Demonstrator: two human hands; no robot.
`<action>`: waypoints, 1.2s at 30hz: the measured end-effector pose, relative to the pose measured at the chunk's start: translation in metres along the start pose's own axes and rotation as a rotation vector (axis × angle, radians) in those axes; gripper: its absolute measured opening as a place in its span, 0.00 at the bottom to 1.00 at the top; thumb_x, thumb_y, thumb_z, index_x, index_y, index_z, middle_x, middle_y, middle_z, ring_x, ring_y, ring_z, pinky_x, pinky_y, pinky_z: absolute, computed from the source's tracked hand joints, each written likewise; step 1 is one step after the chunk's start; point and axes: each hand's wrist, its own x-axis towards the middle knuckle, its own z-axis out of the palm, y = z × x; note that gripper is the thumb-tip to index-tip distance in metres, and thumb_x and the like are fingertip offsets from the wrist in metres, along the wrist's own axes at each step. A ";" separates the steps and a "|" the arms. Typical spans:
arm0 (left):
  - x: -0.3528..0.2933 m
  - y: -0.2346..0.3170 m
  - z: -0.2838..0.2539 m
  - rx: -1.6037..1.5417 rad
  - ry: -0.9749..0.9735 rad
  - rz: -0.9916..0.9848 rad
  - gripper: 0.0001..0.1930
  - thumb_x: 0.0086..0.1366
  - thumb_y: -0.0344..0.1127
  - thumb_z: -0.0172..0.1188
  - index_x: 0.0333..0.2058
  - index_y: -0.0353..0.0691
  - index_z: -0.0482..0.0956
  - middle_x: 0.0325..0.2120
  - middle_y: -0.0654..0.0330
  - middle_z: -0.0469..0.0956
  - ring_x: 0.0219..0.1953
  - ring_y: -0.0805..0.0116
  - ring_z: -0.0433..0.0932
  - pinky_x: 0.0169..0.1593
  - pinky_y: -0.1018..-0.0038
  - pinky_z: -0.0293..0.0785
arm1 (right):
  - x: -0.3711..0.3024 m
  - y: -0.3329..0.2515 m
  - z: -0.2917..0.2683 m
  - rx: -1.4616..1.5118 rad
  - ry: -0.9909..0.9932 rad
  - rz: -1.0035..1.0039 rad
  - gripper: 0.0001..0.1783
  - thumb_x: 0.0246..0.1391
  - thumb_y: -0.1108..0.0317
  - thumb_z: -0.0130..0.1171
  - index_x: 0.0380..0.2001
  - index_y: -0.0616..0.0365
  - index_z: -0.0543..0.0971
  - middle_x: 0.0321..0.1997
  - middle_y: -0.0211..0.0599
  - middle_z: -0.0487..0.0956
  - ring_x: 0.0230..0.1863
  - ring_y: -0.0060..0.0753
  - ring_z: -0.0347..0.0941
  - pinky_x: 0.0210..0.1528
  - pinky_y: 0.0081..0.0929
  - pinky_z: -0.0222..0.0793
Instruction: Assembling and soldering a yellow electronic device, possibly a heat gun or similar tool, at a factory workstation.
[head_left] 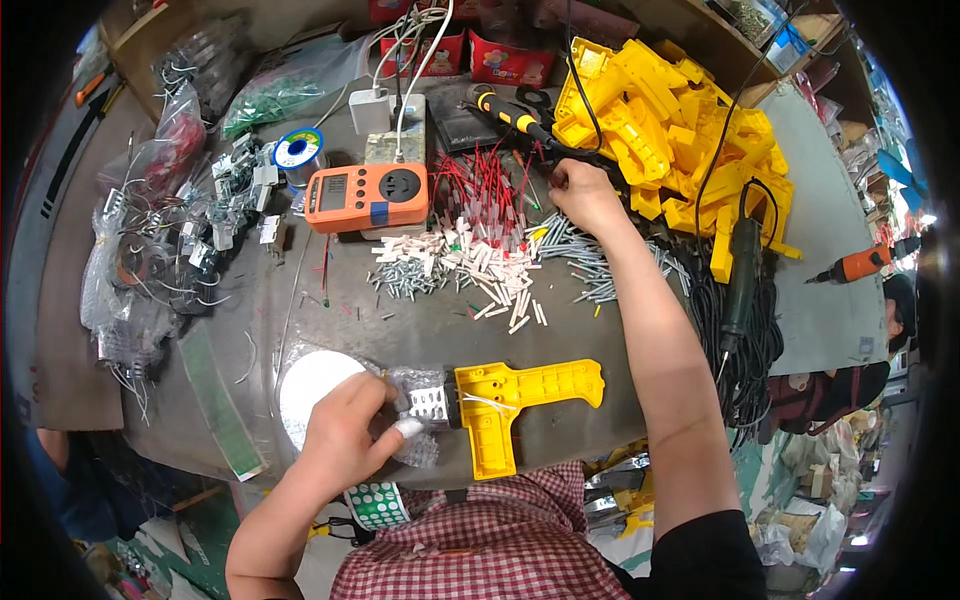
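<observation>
Near the table's front edge, my left hand (350, 430), its thumb wrapped in white, is closed on the bubble-wrapped end of a perforated metal tube (428, 403). This tube joins a yellow pistol-shaped housing half (490, 440), which lies with its hollow side up and a white wire inside. A round white disc (318, 385) lies partly beneath the left hand. Farther off, my right hand (588, 195) has its fingers pinched together beside the red-wired parts (480, 185) and above long screws (585, 255); anything between the fingertips is hidden.
White sleeves (490, 270) and short screws (405, 280) lie mid-table behind the housing. An orange meter (365, 197) and solder spool (300, 152) stand behind. Yellow shells (670, 120) are heaped at back right, beside a hanging green-handled tool (740, 280). Wired components (170, 250) crowd the left.
</observation>
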 end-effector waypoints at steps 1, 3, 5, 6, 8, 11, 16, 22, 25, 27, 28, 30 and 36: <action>0.000 0.001 -0.001 -0.001 0.001 -0.003 0.18 0.42 0.31 0.69 0.32 0.36 0.71 0.28 0.53 0.72 0.31 0.51 0.74 0.34 0.65 0.71 | -0.001 -0.003 -0.001 0.078 0.040 0.025 0.11 0.41 0.71 0.58 0.32 0.61 0.78 0.38 0.50 0.79 0.43 0.53 0.75 0.45 0.42 0.70; 0.000 0.000 0.000 -0.002 0.001 -0.006 0.18 0.42 0.30 0.69 0.32 0.35 0.71 0.28 0.53 0.72 0.31 0.51 0.74 0.34 0.65 0.71 | 0.000 -0.003 0.007 0.051 0.037 -0.104 0.12 0.41 0.71 0.58 0.33 0.62 0.77 0.38 0.51 0.78 0.43 0.54 0.75 0.45 0.42 0.70; 0.000 0.000 0.002 0.000 0.026 0.013 0.18 0.43 0.31 0.69 0.32 0.35 0.71 0.28 0.53 0.72 0.31 0.51 0.74 0.34 0.66 0.71 | 0.001 -0.013 0.023 0.004 0.021 -0.176 0.11 0.47 0.71 0.54 0.35 0.62 0.74 0.40 0.54 0.77 0.42 0.55 0.75 0.45 0.45 0.70; 0.001 0.002 0.001 -0.001 0.023 0.020 0.18 0.43 0.31 0.69 0.32 0.35 0.71 0.28 0.53 0.72 0.31 0.51 0.74 0.34 0.66 0.71 | 0.001 -0.023 0.029 -0.110 0.111 -0.126 0.09 0.52 0.71 0.49 0.36 0.63 0.73 0.37 0.53 0.79 0.40 0.55 0.76 0.43 0.45 0.72; 0.000 0.003 -0.002 0.011 0.017 -0.007 0.18 0.43 0.31 0.69 0.32 0.35 0.71 0.28 0.53 0.73 0.31 0.52 0.74 0.35 0.66 0.71 | 0.005 -0.046 0.024 -0.291 -0.004 -0.054 0.14 0.46 0.74 0.51 0.40 0.62 0.72 0.33 0.50 0.79 0.37 0.53 0.77 0.39 0.45 0.72; 0.005 0.003 -0.011 -0.051 -0.039 0.019 0.16 0.47 0.33 0.68 0.33 0.35 0.73 0.26 0.54 0.72 0.27 0.56 0.74 0.29 0.68 0.72 | -0.008 -0.039 -0.012 -0.538 0.021 -0.214 0.09 0.50 0.71 0.47 0.28 0.62 0.77 0.32 0.50 0.79 0.37 0.50 0.78 0.37 0.42 0.75; 0.031 0.029 -0.023 -0.022 -0.176 -0.304 0.19 0.49 0.33 0.67 0.39 0.35 0.74 0.35 0.52 0.75 0.36 0.56 0.77 0.38 0.68 0.74 | -0.042 -0.012 -0.046 -0.695 -0.076 -0.045 0.09 0.51 0.71 0.48 0.32 0.62 0.76 0.37 0.50 0.79 0.36 0.50 0.78 0.37 0.44 0.74; 0.081 0.088 0.005 0.357 0.340 0.593 0.17 0.50 0.29 0.60 0.41 0.37 0.75 0.41 0.51 0.73 0.42 0.54 0.75 0.46 0.59 0.72 | -0.130 -0.081 -0.077 0.152 -0.313 -0.377 0.09 0.52 0.68 0.53 0.34 0.61 0.74 0.28 0.51 0.78 0.33 0.57 0.75 0.35 0.46 0.70; 0.084 0.072 0.008 0.378 0.261 0.568 0.15 0.46 0.29 0.61 0.36 0.38 0.76 0.33 0.55 0.73 0.36 0.55 0.75 0.44 0.59 0.72 | -0.167 -0.081 -0.086 0.182 -0.195 -0.394 0.07 0.51 0.66 0.57 0.26 0.58 0.75 0.27 0.41 0.75 0.33 0.46 0.71 0.38 0.40 0.64; 0.071 0.056 0.002 0.231 0.169 0.512 0.14 0.45 0.29 0.62 0.34 0.39 0.77 0.28 0.57 0.73 0.34 0.56 0.74 0.42 0.61 0.72 | -0.184 -0.078 -0.085 0.153 -0.193 -0.405 0.08 0.52 0.65 0.57 0.26 0.57 0.75 0.25 0.37 0.74 0.33 0.41 0.69 0.39 0.35 0.63; 0.061 0.057 -0.001 0.163 0.053 0.472 0.12 0.44 0.29 0.62 0.32 0.40 0.77 0.25 0.58 0.72 0.31 0.56 0.73 0.41 0.62 0.72 | -0.193 -0.075 -0.080 0.169 -0.187 -0.480 0.07 0.52 0.64 0.59 0.29 0.55 0.76 0.25 0.34 0.73 0.32 0.37 0.68 0.39 0.32 0.61; 0.037 0.056 -0.008 0.105 -0.069 0.411 0.11 0.43 0.29 0.63 0.30 0.40 0.77 0.23 0.59 0.70 0.29 0.57 0.72 0.39 0.64 0.72 | -0.211 -0.071 -0.071 0.204 -0.188 -0.564 0.07 0.51 0.63 0.60 0.31 0.53 0.77 0.25 0.31 0.72 0.32 0.34 0.67 0.39 0.29 0.59; -0.022 0.055 -0.014 -0.154 -0.371 0.511 0.11 0.41 0.31 0.65 0.26 0.41 0.75 0.24 0.59 0.71 0.29 0.58 0.73 0.34 0.66 0.71 | -0.234 -0.083 -0.072 0.277 -0.613 -0.724 0.06 0.53 0.61 0.56 0.29 0.50 0.77 0.24 0.26 0.72 0.32 0.30 0.68 0.37 0.29 0.63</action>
